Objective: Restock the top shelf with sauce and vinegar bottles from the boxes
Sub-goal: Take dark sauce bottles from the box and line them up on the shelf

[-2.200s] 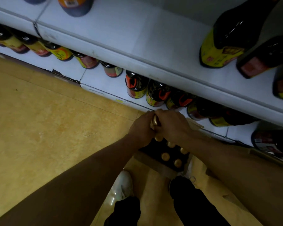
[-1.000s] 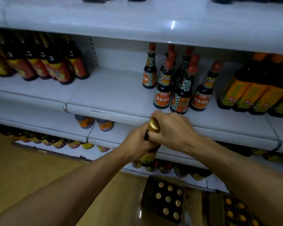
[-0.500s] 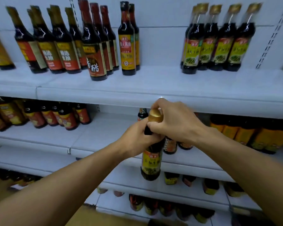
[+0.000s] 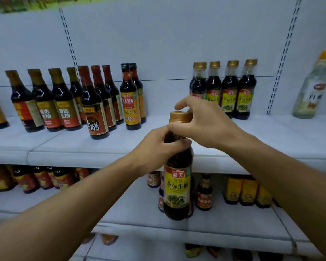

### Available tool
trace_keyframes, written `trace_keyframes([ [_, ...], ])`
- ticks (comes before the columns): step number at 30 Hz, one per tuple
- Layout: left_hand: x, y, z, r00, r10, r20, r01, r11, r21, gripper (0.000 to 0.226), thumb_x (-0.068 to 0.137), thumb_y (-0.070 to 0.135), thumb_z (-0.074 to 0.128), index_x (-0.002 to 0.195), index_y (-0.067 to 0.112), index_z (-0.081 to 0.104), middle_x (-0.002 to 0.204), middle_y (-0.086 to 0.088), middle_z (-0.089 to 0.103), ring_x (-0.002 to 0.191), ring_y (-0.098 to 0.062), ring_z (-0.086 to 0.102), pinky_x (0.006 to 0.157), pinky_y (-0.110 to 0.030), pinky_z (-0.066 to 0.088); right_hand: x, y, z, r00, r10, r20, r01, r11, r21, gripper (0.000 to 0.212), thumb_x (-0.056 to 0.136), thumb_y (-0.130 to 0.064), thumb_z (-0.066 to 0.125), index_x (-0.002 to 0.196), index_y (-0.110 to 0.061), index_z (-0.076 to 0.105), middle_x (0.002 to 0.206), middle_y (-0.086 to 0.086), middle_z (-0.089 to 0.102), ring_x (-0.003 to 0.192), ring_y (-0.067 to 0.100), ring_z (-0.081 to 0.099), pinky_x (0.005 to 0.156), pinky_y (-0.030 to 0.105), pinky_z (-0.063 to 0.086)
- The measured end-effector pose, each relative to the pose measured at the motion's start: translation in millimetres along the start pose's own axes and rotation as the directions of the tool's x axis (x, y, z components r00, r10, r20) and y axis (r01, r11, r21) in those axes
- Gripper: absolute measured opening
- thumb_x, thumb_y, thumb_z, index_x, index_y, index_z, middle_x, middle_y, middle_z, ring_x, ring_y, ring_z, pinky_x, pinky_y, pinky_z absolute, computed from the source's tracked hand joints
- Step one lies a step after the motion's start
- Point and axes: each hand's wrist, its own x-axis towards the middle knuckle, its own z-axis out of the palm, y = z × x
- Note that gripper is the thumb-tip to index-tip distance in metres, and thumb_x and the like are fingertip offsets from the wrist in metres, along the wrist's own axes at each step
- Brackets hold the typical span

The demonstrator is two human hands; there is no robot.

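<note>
The sauce bottle (image 4: 177, 185) hangs upright in mid-air in front of the shelving, its long axis running from 12 to 6 o'clock, cap at 12 and base at 6. It is a dark glass bottle filled with near-black liquid, topped by a gold cap (image 4: 180, 116), with a yellow label bearing a red badge, Chinese characters and a green picture near its lower edge.

The left hand (image 4: 154, 147) comes in from 8 o'clock and grips the neck and shoulder of the bottle, fingers wrapped round the glass just under the cap. The right hand (image 4: 205, 123) comes in from 4 o'clock and sits at the cap; its thumb and lower fingers seem to pinch the cap's side, while the index finger is lifted clear above it, though blur makes the exact contact hard to read. The body of the bottle hangs free below both hands.

The bottle's cap is level with the top shelf (image 4: 120, 147), and its body crosses in front of that shelf's front edge, down over the shelf below. At 1 o'clock from the cap, a row of matching gold-capped bottles (image 4: 230, 91) with yellow labels stands on the top shelf. At 10 o'clock stand red-capped bottles (image 4: 96, 102) and others with red and yellow labels. A pale clear bottle (image 4: 312, 85) stands far out at 2 o'clock.
</note>
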Motion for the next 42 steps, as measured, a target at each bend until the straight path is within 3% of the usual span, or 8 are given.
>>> trace_keyframes([
  [7, 49, 36, 2, 0.995, 0.091, -0.028, -0.092, 0.996, -0.023, 0.011, 0.095, 0.020, 0.060, 0.104, 0.016, 0.066, 0.090, 0.010, 0.075, 0.090, -0.002, 0.070, 0.073, -0.013, 0.055, 33, 12, -39, 0.992, 0.011, -0.125, -0.001, 0.997, 0.074, 0.062, 0.076, -0.047, 0.070, 0.133, -0.029, 0.051, 0.109, -0.007, 0.061, 0.089, 0.011, 0.063, 0.072, 0.035, 0.060],
  [14, 97, 58, 12, 0.989, 0.147, -0.022, -0.148, 0.988, -0.045, 0.023, 0.097, 0.020, 0.057, 0.114, 0.006, 0.064, 0.103, -0.004, 0.075, 0.096, -0.013, 0.072, 0.086, -0.028, 0.057, 58, 35, -69, 0.976, 0.009, -0.219, 0.009, 0.997, 0.079, 0.063, 0.077, -0.049, 0.069, 0.134, -0.029, 0.052, 0.116, -0.005, 0.065, 0.091, 0.013, 0.064, 0.071, 0.033, 0.056],
  [17, 119, 63, 17, 0.986, 0.162, -0.039, -0.164, 0.985, -0.055, 0.025, 0.098, 0.024, 0.057, 0.112, 0.004, 0.064, 0.104, -0.011, 0.074, 0.097, -0.022, 0.072, 0.092, -0.044, 0.056, 69, 49, -79, 0.966, 0.003, -0.257, 0.028, 0.993, 0.116, 0.061, 0.077, -0.053, 0.070, 0.130, -0.028, 0.056, 0.114, -0.007, 0.067, 0.100, 0.008, 0.064, 0.085, 0.032, 0.056],
  [23, 159, 76, 28, 0.979, 0.203, -0.026, -0.205, 0.974, -0.097, 0.024, 0.098, 0.019, 0.056, 0.119, 0.015, 0.066, 0.108, -0.002, 0.074, 0.100, -0.015, 0.071, 0.087, -0.030, 0.057, 85, 88, -92, 0.969, -0.002, -0.248, 0.076, 0.955, 0.288, 0.044, 0.085, -0.051, 0.065, 0.122, -0.028, 0.061, 0.101, -0.012, 0.070, 0.091, -0.001, 0.067, 0.075, 0.023, 0.055],
  [30, 202, 73, 41, 0.982, 0.185, -0.021, -0.186, 0.982, -0.031, 0.023, 0.097, 0.025, 0.058, 0.110, 0.009, 0.068, 0.103, -0.007, 0.074, 0.097, -0.021, 0.072, 0.090, -0.042, 0.057, 83, 147, -85, 0.989, 0.093, -0.119, -0.039, 0.917, 0.398, 0.091, 0.068, -0.089, 0.048, 0.137, -0.029, 0.051, 0.126, -0.008, 0.063, 0.115, 0.009, 0.061, 0.093, 0.040, 0.055],
  [34, 228, 58, 49, 0.988, 0.129, -0.080, -0.127, 0.992, 0.023, 0.019, 0.093, 0.025, 0.062, 0.101, 0.008, 0.067, 0.097, -0.010, 0.074, 0.092, -0.024, 0.072, 0.088, -0.048, 0.057, 68, 179, -68, 0.986, 0.139, 0.090, -0.164, 0.890, 0.425, 0.057, 0.077, -0.056, 0.073, 0.126, -0.034, 0.053, 0.113, -0.014, 0.067, 0.102, 0.002, 0.065, 0.091, 0.032, 0.055],
  [37, 243, 45, 55, 0.992, 0.094, -0.090, -0.092, 0.995, 0.024, 0.021, 0.092, 0.028, 0.064, 0.107, 0.013, 0.065, 0.101, -0.004, 0.073, 0.095, -0.018, 0.071, 0.089, -0.042, 0.057, 65, 204, -54, 0.957, 0.186, 0.222, -0.260, 0.891, 0.372, 0.069, 0.073, -0.031, 0.085, 0.131, -0.037, 0.047, 0.116, -0.012, 0.065, 0.102, 0.005, 0.065, 0.092, 0.034, 0.055],
  [42, 260, 36, 61, 0.994, 0.062, -0.093, -0.063, 0.998, -0.008, 0.024, 0.095, 0.026, 0.061, 0.115, 0.014, 0.063, 0.104, 0.000, 0.073, 0.095, -0.012, 0.071, 0.083, -0.030, 0.057, 74, 236, -32, 0.932, 0.252, 0.259, -0.326, 0.897, 0.300, 0.092, 0.054, -0.050, 0.085, 0.135, -0.034, 0.045, 0.112, -0.010, 0.068, 0.095, 0.008, 0.070, 0.087, 0.038, 0.058],
])
